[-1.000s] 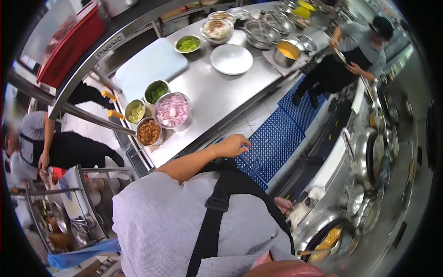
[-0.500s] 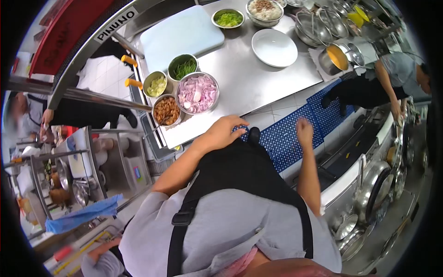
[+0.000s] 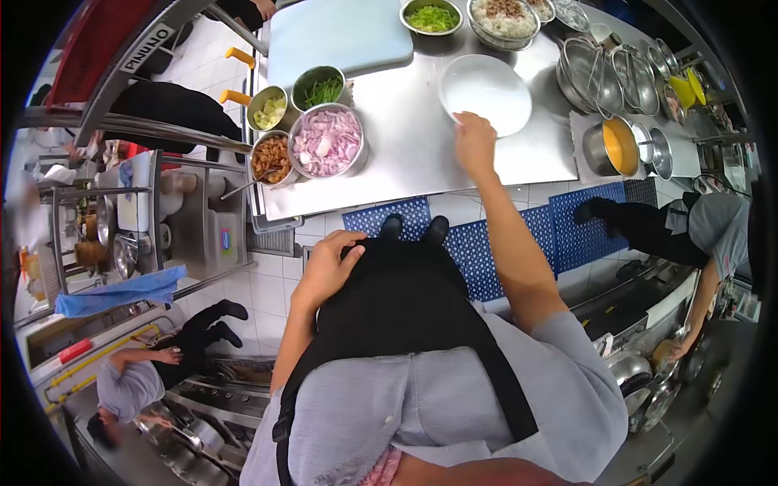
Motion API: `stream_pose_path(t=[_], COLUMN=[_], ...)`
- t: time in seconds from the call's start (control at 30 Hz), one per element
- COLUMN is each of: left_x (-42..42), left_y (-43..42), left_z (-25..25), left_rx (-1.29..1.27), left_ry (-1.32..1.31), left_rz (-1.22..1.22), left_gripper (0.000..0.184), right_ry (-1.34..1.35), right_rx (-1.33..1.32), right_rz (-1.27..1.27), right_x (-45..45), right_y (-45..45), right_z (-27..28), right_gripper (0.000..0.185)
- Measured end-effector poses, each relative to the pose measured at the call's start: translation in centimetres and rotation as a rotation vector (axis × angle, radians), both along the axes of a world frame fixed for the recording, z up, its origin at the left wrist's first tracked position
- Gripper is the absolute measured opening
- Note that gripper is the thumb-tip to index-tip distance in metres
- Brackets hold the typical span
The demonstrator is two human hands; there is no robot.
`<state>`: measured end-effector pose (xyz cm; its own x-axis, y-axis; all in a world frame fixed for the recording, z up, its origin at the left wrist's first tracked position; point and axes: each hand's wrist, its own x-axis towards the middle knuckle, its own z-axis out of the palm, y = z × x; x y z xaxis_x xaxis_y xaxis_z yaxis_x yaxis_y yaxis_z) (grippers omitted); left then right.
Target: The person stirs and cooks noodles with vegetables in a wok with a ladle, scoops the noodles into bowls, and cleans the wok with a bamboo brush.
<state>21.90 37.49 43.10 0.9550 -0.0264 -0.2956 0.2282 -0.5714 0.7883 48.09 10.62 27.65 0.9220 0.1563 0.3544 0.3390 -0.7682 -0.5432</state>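
My right hand (image 3: 476, 150) reaches over the steel table, with its fingers and thumb closed at the near-left rim of a white plate (image 3: 490, 93). The plate lies flat and bare. Close to the side of the black apron (image 3: 393, 296) is my left hand (image 3: 326, 271), its thumb apart from the fingers and nothing in it. To the plate's left stand a bowl of cut red onions (image 3: 327, 142), a bowl of browned pieces with a spoon (image 3: 271, 159), a bowl of chopped green herbs (image 3: 321, 91) and a bowl of pale green pieces (image 3: 268, 112).
A white cutting board (image 3: 340, 36) lies at the back left. Beyond the plate are a bowl of chopped greens (image 3: 432, 18) and a bowl of rice (image 3: 502, 23). A pot of orange liquid (image 3: 612, 146) stands at right. Co-workers (image 3: 721, 219) (image 3: 142, 373) are on both sides.
My right hand has moved from above the floor mat up to the plate's rim. My left hand has drawn back from the table edge beside the apron. The view has turned.
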Motion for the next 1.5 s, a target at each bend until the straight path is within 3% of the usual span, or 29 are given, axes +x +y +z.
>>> stream_pose_path(t=[0.2,0.33,0.47,0.53,0.6,0.63,0.67,0.7,0.73,0.77,0.8,0.9,1.0,1.1,1.13,1.23,1.3,1.4,1.5], left_x=[-0.9,0.8,1.1,1.1,1.4,2.0,1.9,2.3,2.7,3.0,3.3,4.0,4.6,5.0,5.5,6.3,7.1,8.3,10.9], left_y=[-0.7,0.2,2.1,4.2,5.3,5.2,5.3,5.7,6.1,6.5,6.8,7.1,6.5,4.9,4.2,1.1,-1.2,-5.1,-7.5], left_z=[-2.1,-1.9,-2.2,-5.1,-7.4,-6.0,-4.6,-5.0,-4.6,-5.3,-6.0,-5.3,-5.4,-5.7,-5.1,-6.0,-7.9,-5.0,-5.3], left_rx=[-0.075,-0.065,-0.122,-0.101,-0.234,-0.256,-0.275,-0.263,-0.265,-0.314,-0.367,-0.318,-0.305,-0.292,-0.291,-0.263,-0.290,-0.212,0.107], left_ry=[0.017,-0.021,-0.133,-0.142,-0.084,-0.086,-0.077,-0.067,-0.079,-0.084,-0.087,-0.067,-0.107,-0.068,-0.069,-0.091,-0.099,-0.207,-0.537], left_rz=[0.023,-0.040,-0.095,-0.172,-0.143,-0.160,-0.171,-0.203,-0.244,-0.254,-0.261,-0.307,-0.323,-0.315,-0.295,-0.251,-0.250,-0.229,-0.115], left_gripper=[0.028,0.030,0.030,0.030,0.030,0.030,0.030,0.031,0.030,0.030,0.030,0.030,0.031,0.030,0.030,0.030,0.029,0.029,0.041], right_ry=[0.131,0.138,0.116,0.035,-0.013,-0.075,0.043,-0.185,-0.193,-0.241,-0.506,-0.921,-0.937,-0.861,-0.416,-0.300,-0.399,-0.604,-0.739], right_rx=[-0.085,0.008,0.245,0.246,0.248,0.220,0.437,0.239,0.209,0.549,0.302,-0.090,-0.305,-0.621,-0.481,-0.401,-0.439,-0.406,-0.362], right_rz=[0.029,0.155,0.189,0.155,0.013,-0.043,-0.126,-0.242,-0.272,-0.274,-0.338,-0.359,-0.396,-0.308,-0.200,-0.109,-0.098,-0.042,0.007], right_x=[-6.4,-7.1,-5.9,-4.3,-1.6,-0.3,0.8,-0.2,-0.2,-1.1,-1.0,-1.8,1.2,7.1,7.4,8.7,6.8,7.3,4.1], right_y=[8.1,10.8,9.3,6.2,1.2,-2.0,-5.3,-7.1,-10.0,-10.7,-12.6,-13.9,-17.3,-23.1,-23.6,-24.6,-22.5,-22.7,-22.7], right_z=[0.6,1.6,3.7,4.3,7.9,8.1,10.1,15.5,19.4,23.8,27.5,41.0,49.4,53.1,54.9,56.6,57.8,57.8,57.6], right_gripper=[0.027,0.029,0.035,0.036,0.037,0.036,0.035,0.033,0.031,0.030,0.033,0.046,0.055,0.054,0.052,0.048,0.047,0.046,0.046])
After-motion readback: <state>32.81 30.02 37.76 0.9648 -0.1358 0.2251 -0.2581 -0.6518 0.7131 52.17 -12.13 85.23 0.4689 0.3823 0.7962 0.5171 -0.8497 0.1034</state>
